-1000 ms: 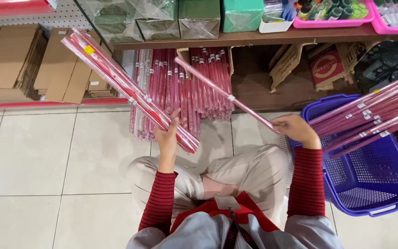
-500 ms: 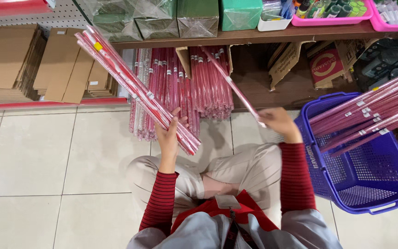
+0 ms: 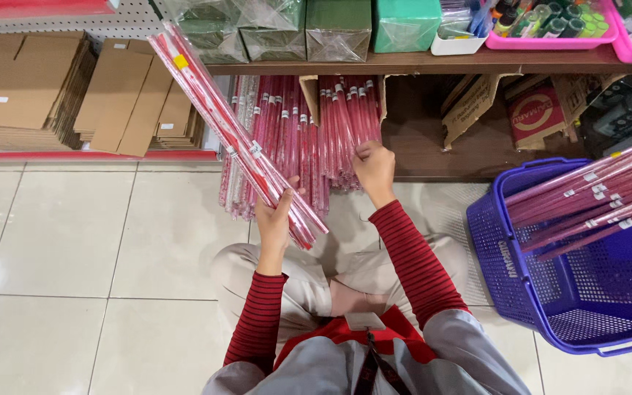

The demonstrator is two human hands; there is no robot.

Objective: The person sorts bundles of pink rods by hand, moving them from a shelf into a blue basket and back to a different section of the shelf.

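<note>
Glossy red sticks (image 3: 235, 135), left hand (image 3: 276, 216)

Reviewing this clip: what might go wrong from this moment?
The bundle of long red wrapped sticks is gripped near its low end by the left hand, so it may tip or slide. The right hand, at the upright sticks under the shelf, may topple them.
</note>
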